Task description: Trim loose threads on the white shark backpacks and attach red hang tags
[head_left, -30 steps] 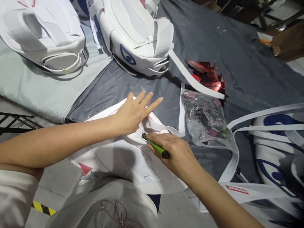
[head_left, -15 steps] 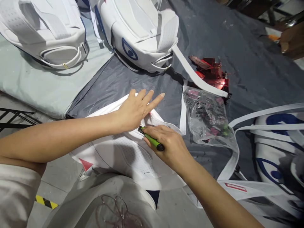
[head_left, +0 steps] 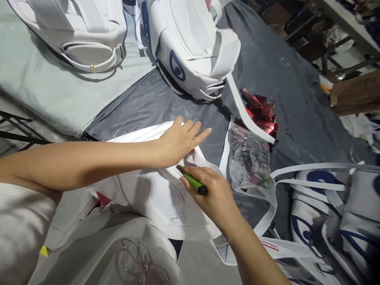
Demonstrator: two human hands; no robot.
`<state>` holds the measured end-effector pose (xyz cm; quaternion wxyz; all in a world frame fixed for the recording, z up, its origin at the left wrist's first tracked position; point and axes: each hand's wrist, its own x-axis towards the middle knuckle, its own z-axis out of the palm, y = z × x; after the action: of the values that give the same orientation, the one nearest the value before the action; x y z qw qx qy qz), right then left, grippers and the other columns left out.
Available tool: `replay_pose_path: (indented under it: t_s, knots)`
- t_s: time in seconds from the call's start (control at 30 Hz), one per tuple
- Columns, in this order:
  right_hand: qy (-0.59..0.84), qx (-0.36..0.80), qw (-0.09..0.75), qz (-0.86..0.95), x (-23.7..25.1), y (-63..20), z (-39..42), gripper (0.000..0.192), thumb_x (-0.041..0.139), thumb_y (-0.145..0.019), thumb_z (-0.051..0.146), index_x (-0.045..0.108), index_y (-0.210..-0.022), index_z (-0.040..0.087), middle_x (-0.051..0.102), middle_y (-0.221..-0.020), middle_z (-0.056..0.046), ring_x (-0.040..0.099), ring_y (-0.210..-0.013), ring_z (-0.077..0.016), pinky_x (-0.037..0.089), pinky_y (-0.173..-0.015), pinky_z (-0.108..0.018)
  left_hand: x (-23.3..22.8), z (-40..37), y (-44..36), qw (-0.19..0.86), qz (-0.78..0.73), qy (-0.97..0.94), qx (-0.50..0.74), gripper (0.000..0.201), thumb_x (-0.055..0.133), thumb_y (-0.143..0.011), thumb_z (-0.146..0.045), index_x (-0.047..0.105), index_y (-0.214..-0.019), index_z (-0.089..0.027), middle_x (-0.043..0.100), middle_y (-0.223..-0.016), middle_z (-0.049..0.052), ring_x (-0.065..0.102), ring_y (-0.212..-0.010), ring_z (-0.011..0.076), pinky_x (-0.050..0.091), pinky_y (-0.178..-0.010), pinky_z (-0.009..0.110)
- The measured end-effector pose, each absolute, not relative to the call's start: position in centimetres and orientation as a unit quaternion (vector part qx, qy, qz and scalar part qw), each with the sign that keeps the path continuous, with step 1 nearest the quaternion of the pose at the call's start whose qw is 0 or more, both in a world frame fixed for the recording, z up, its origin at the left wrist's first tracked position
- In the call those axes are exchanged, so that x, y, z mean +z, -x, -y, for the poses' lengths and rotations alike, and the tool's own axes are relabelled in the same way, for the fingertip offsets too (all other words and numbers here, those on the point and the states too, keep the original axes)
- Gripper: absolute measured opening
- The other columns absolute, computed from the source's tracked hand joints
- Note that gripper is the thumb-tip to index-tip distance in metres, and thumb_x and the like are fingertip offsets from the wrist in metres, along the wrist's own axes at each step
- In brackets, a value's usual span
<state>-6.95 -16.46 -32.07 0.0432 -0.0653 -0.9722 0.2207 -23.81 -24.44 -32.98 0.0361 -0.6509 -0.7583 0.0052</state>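
Note:
A white backpack (head_left: 154, 198) lies in front of me across the table edge and my lap, with a perforated panel and a red corner tab showing. My left hand (head_left: 181, 140) rests flat on its upper part, fingers stretched out and holding nothing. Just below, my right hand (head_left: 212, 194) grips a green pen-shaped tool (head_left: 192, 182) with a black rear end. Its dark tip points up and left at the white fabric, close under the left palm. What kind of tip it has is too small to tell.
More white backpacks with blue trim stand at the upper left (head_left: 95, 51), top centre (head_left: 187, 51) and right (head_left: 308, 213). A clear plastic bag (head_left: 251, 158), red foil scraps (head_left: 261, 111) and white straps (head_left: 240, 103) lie on the dark cloth. A cardboard box (head_left: 354, 93) is at far right.
The camera view has shifted and turned slightly. Both hands stay at nearly the same place on the white backpack, with the green tool still in my right hand.

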Motion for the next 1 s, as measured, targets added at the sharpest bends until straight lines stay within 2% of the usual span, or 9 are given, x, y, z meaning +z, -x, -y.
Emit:
replay_pose_path:
  t_s: [0.13, 0.33, 0.5, 0.6, 0.77, 1.0]
  knots:
    - [0.065, 0.252, 0.064, 0.964, -32.1, 7.1, 16.5, 0.018, 0.064, -0.091, 0.021, 0.072, -0.108, 0.019, 0.076, -0.102, -0.006, 0.072, -0.091, -0.0216, 0.056, -0.082, -0.034, -32.8, 24.6, 23.8, 0.031, 0.758, 0.651, 0.002, 0.073, 0.045, -0.093, -0.024, 0.017, -0.159, -0.012, 0.038, -0.156, 0.019, 0.046, -0.129, 0.0347, 0.039, -0.102, 0.050]
    - [0.074, 0.249, 0.044, 0.965, -31.9, 7.1, 16.5, 0.019, 0.064, -0.091, 0.022, 0.072, -0.108, 0.021, 0.076, -0.104, -0.005, 0.071, -0.093, -0.0216, 0.056, -0.083, -0.033, -32.6, 24.6, 23.8, 0.021, 0.760, 0.649, 0.005, 0.071, 0.044, -0.093, -0.025, 0.019, -0.159, -0.014, 0.037, -0.157, 0.017, 0.045, -0.130, 0.0331, 0.038, -0.103, 0.049]
    - [0.083, 0.222, 0.016, 0.971, -31.4, 7.2, 16.7, 0.019, 0.064, -0.089, 0.020, 0.073, -0.106, 0.021, 0.076, -0.101, -0.004, 0.071, -0.090, -0.0216, 0.055, -0.081, -0.032, -32.8, 24.6, 23.8, 0.025, 0.759, 0.650, -0.002, 0.073, 0.045, -0.092, -0.024, 0.020, -0.159, -0.013, 0.039, -0.156, 0.018, 0.046, -0.129, 0.0334, 0.038, -0.102, 0.049]
    - [0.097, 0.187, 0.004, 0.978, -31.2, 7.3, 16.8, 0.019, 0.066, -0.087, 0.020, 0.074, -0.104, 0.022, 0.077, -0.096, -0.003, 0.071, -0.084, -0.0219, 0.054, -0.073, -0.031, -32.7, 24.6, 23.9, 0.025, 0.759, 0.651, -0.002, 0.072, 0.045, -0.092, -0.024, 0.019, -0.158, -0.012, 0.039, -0.156, 0.018, 0.046, -0.129, 0.0333, 0.038, -0.102, 0.048]
    - [0.104, 0.179, 0.015, 0.978, -31.1, 7.5, 17.2, 0.020, 0.066, -0.087, 0.020, 0.074, -0.106, 0.022, 0.077, -0.096, -0.004, 0.072, -0.084, -0.0220, 0.053, -0.072, -0.031, -32.6, 24.6, 23.9, 0.025, 0.756, 0.654, 0.007, 0.076, 0.049, -0.090, -0.023, 0.018, -0.159, -0.011, 0.038, -0.155, 0.019, 0.046, -0.128, 0.0340, 0.039, -0.101, 0.048]
    - [0.146, 0.173, 0.007, 0.974, -31.2, 7.6, 17.7, 0.018, 0.066, -0.087, 0.023, 0.074, -0.104, 0.023, 0.077, -0.093, -0.003, 0.072, -0.083, -0.0230, 0.053, -0.069, -0.032, -32.4, 24.5, 23.8, 0.020, 0.759, 0.651, 0.000, 0.066, 0.039, -0.095, -0.023, 0.021, -0.158, -0.012, 0.040, -0.154, 0.018, 0.048, -0.127, 0.0328, 0.039, -0.101, 0.048]
